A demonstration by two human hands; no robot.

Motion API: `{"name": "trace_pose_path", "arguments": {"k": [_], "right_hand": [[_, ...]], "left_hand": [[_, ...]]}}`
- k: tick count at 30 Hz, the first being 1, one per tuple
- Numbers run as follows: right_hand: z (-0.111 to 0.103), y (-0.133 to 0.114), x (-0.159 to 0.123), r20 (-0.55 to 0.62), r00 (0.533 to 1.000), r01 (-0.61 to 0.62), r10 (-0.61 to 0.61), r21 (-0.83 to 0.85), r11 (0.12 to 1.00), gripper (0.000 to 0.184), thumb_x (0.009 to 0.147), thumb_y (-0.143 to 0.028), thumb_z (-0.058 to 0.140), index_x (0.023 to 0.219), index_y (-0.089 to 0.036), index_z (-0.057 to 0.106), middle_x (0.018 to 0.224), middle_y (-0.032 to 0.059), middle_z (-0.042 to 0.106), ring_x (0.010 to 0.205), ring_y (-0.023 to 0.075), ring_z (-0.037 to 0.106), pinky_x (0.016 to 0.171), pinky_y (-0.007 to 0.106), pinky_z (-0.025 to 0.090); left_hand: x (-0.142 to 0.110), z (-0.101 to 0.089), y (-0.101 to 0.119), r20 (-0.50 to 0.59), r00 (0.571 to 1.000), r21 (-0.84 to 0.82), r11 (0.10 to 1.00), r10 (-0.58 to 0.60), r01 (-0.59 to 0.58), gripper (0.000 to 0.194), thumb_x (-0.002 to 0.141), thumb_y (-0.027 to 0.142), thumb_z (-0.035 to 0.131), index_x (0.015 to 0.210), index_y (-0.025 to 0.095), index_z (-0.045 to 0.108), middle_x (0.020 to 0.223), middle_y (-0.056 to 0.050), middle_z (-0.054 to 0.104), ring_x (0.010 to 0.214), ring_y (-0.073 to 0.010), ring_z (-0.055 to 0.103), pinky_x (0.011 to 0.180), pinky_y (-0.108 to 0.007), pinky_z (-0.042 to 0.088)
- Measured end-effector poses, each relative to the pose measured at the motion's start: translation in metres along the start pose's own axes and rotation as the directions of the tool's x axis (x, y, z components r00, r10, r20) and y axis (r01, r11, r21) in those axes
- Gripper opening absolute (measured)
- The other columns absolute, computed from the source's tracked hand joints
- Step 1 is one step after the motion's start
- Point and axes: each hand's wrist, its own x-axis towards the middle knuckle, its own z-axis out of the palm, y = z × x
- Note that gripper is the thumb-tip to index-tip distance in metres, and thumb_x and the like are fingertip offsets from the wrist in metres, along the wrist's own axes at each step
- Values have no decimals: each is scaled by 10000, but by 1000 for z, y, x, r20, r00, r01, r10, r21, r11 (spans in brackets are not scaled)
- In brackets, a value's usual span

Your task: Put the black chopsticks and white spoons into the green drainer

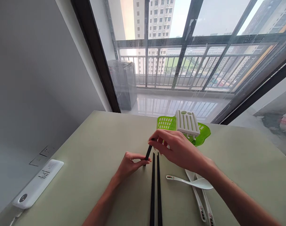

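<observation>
Between my two hands is a short-looking, tilted length of black chopsticks; whether it is one stick or a pair I cannot tell. My left hand pinches it near the lower end, close to the tabletop. At the upper end, the thumb and fingers of my right hand are closed on it. Just right of the left fingers, more black chopsticks lie lengthwise on the table. Under my right forearm are white spoons: one spoon lies crosswise over two others, whose bowls are partly hidden.
Behind my right hand stands a green and white slotted utensil holder, partly covered. On the left of the pale table lies a white oblong device with a cable. A wall borders the left side; a glass door is beyond the far edge.
</observation>
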Motion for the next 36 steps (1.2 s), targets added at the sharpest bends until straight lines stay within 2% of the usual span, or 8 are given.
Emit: {"name": "trace_pose_path", "arguments": {"k": [5, 10, 13, 16, 21, 26, 31, 36], "right_hand": [[-19, 8, -2, -39, 998, -42, 43, 11, 999, 222, 1034, -384, 556, 903, -219, 628, 709, -28, 690, 619, 111, 623, 618, 232, 443], [-86, 13, 6, -238, 959, -110, 153, 185, 977, 291, 980, -491, 617, 870, -222, 624, 624, -33, 622, 514, 99, 553, 517, 238, 453], [-125, 15, 15, -412, 894, -147, 175, 100, 984, 275, 944, -481, 675, 818, -241, 624, 646, -19, 622, 504, 92, 531, 497, 249, 420], [-146, 22, 23, -481, 862, -211, 161, -50, 976, 249, 954, -460, 658, 818, -255, 617, 641, -26, 625, 515, 96, 560, 522, 265, 408], [-141, 57, 41, -347, 921, -268, 179, -230, 936, 203, 976, -379, 638, 855, -217, 657, 607, -25, 654, 535, 97, 590, 606, 287, 440], [-118, 108, 53, -151, 968, -214, 198, -98, 972, 379, 944, -545, 621, 910, -177, 703, 707, 22, 706, 578, 113, 610, 570, 264, 441], [-103, 139, 56, -67, 968, -244, 241, -36, 969, 528, 894, -682, 593, 912, -165, 699, 728, 45, 705, 592, 133, 620, 532, 260, 424], [-98, 147, 63, -84, 964, -261, 253, -101, 960, 508, 917, -644, 573, 933, -156, 711, 768, 61, 727, 618, 148, 654, 572, 270, 447]], "left_hand": [[2, 2, -16, 20, 995, -26, 995, -96, 96, 262, 858, 436, 733, 951, 219, 849, 951, -48, 829, 856, -271, 776, 816, -361, 611], [4, 2, -23, -83, 989, 26, 992, -123, 126, 271, 872, 436, 722, 965, 208, 835, 905, -62, 828, 822, -234, 769, 781, -316, 596], [5, 2, -25, -64, 985, -17, 987, -158, 158, 371, 862, 435, 732, 1145, 199, 773, 883, -47, 823, 796, -204, 756, 791, -308, 592], [6, 2, -25, -46, 984, -33, 985, -171, 170, 413, 875, 441, 717, 1203, 191, 719, 864, -37, 814, 787, -190, 744, 771, -298, 583], [6, 2, -25, -38, 985, -48, 984, -171, 169, 403, 897, 479, 689, 1176, 187, 692, 870, -47, 809, 801, -192, 741, 800, -312, 577], [6, 1, -26, -30, 986, -29, 986, -164, 163, 396, 916, 499, 658, 1146, 178, 688, 852, -51, 802, 770, -186, 718, 771, -307, 561], [6, 1, -29, -26, 987, 1, 987, -159, 159, 357, 930, 494, 645, 1117, 194, 698, 858, -33, 805, 774, -174, 707, 746, -273, 531], [4, 2, -27, -36, 988, 12, 988, -153, 154, 327, 936, 489, 635, 1060, 196, 712, 834, -26, 802, 770, -175, 713, 736, -265, 518]]}}
